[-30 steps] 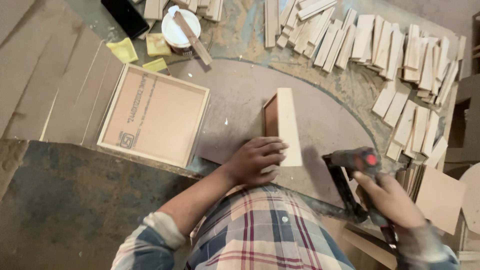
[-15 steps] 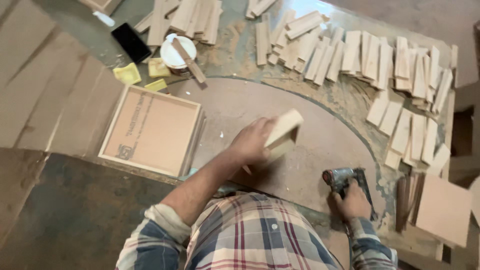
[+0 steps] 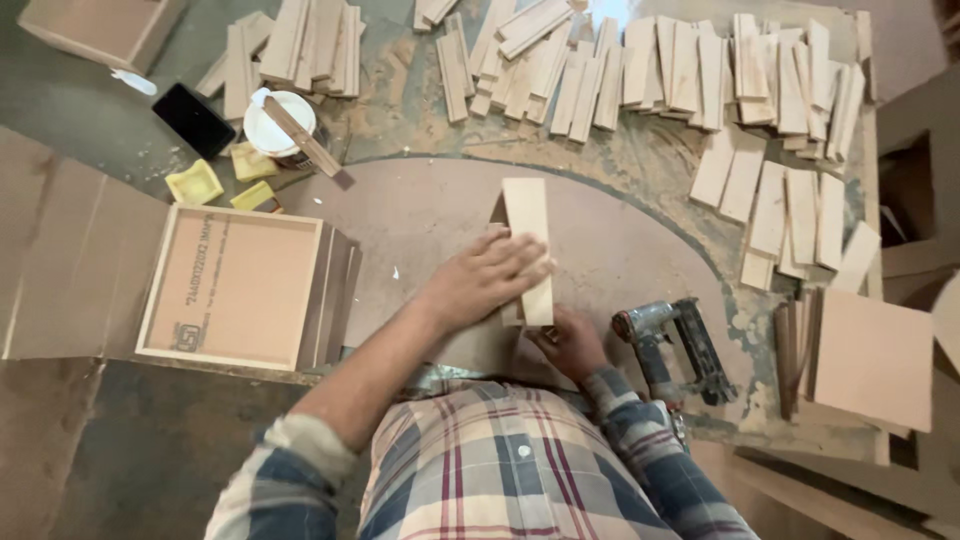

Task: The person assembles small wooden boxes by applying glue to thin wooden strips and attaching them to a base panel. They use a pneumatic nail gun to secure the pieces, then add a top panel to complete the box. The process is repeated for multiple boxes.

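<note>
One wooden strip (image 3: 528,240) stands on edge on the round brown board (image 3: 420,215) in the middle of the table (image 3: 90,110). The left hand (image 3: 480,280) lies over its near half, fingers (image 3: 515,262) spread and pressed flat against its side and top. The right hand (image 3: 572,342) sits at the strip's near end, just below it, fingers curled in against the wood; whether they clamp it I cannot tell.

One dark nail gun (image 3: 672,345) lies on the board just right of the right hand, apart from it.

One shallow square wooden box (image 3: 235,288) rests to the left, its pale brown panel facing up, with small dark print along two edges and a small square mark in the near left corner. A second box (image 3: 100,28) shows partly at the far left corner.

Three yellow sponge pieces (image 3: 195,183) lie beyond the box, beside one black flat rectangle (image 3: 193,120) and one white round tub (image 3: 272,128) with a stick (image 3: 302,138) laid across it.

Dozens of cut slats (image 3: 690,75) lie in rows along the far and right edges, too many to count. One square brown panel (image 3: 872,358) lies at the right
</note>
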